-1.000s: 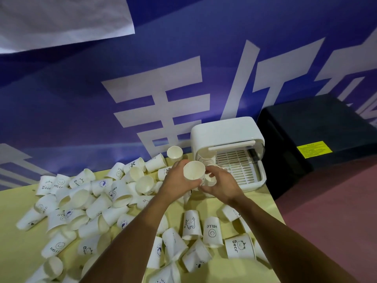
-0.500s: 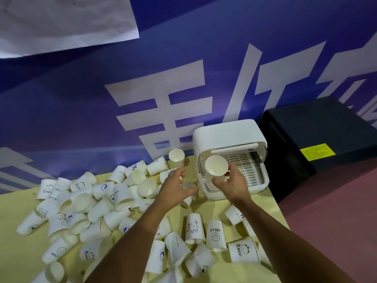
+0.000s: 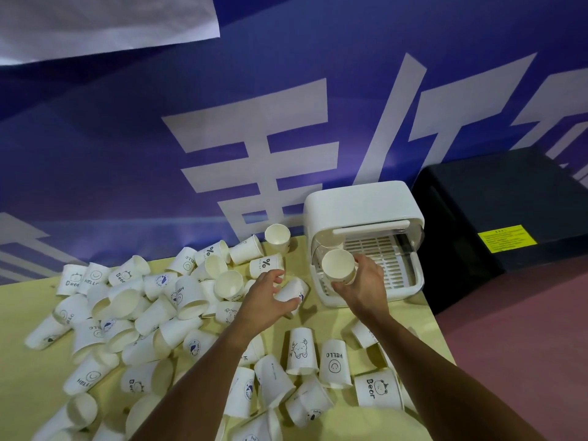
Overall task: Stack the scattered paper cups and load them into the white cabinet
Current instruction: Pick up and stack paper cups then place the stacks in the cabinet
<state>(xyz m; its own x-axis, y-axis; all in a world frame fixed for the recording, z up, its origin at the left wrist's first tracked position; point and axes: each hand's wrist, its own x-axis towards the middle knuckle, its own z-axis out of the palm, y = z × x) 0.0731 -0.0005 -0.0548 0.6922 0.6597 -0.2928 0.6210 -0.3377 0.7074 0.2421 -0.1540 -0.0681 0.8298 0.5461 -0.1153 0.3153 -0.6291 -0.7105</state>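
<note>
The white cabinet (image 3: 362, 205) stands open at the table's back right, its slatted tray (image 3: 381, 256) showing. My right hand (image 3: 362, 284) holds a stack of white paper cups (image 3: 338, 265) upright at the cabinet's front left opening; how many cups are nested I cannot tell. My left hand (image 3: 265, 300) closes around a paper cup lying on its side (image 3: 294, 291) just left of the cabinet. Several more printed cups (image 3: 152, 307) lie scattered over the yellow table (image 3: 19, 370), some upside down near me.
A blue banner wall with white characters (image 3: 254, 148) rises right behind the table. A black box with a yellow label (image 3: 506, 237) sits right of the cabinet, over a reddish floor (image 3: 525, 329). One upright cup (image 3: 277, 237) stands by the wall.
My right hand carried the cup stack from the table's middle to the cabinet opening and lowered it. My left hand let go of that stack and dropped onto a lying cup.
</note>
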